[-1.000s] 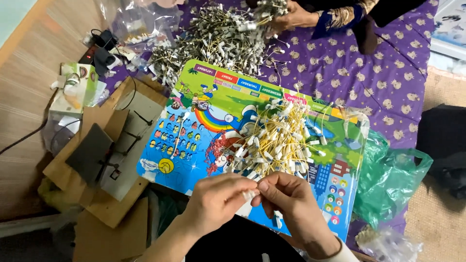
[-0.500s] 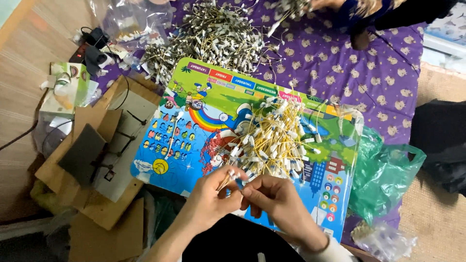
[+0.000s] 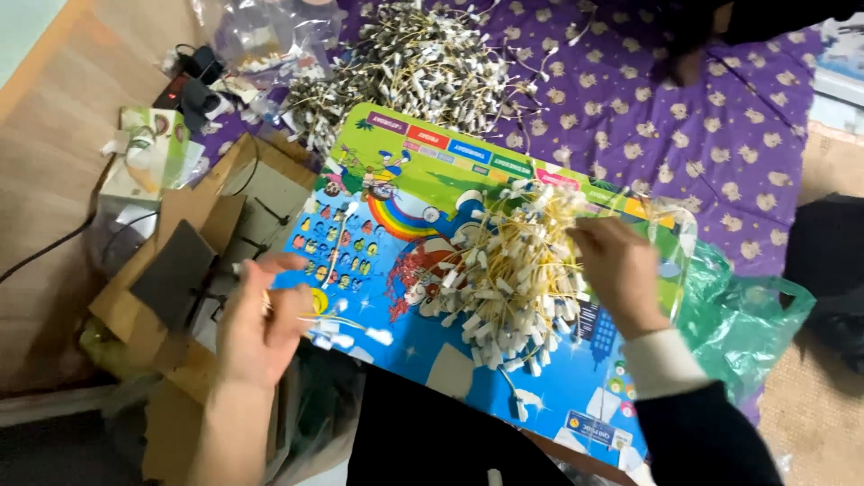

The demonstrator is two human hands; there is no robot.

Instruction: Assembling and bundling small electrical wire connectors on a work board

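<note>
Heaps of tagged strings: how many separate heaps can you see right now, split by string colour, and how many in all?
Yellow-stringed heap of white tags on the colourful picture board: 1
Grey-white heap of tags on the purple patterned cloth: 1
Total: 2 heaps

The right hand touches the yellow heap.

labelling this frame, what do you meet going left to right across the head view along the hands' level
flattened cardboard pieces → left hand → colourful picture board → heap of white-tipped yellow ties → right hand → green plastic bag
</note>
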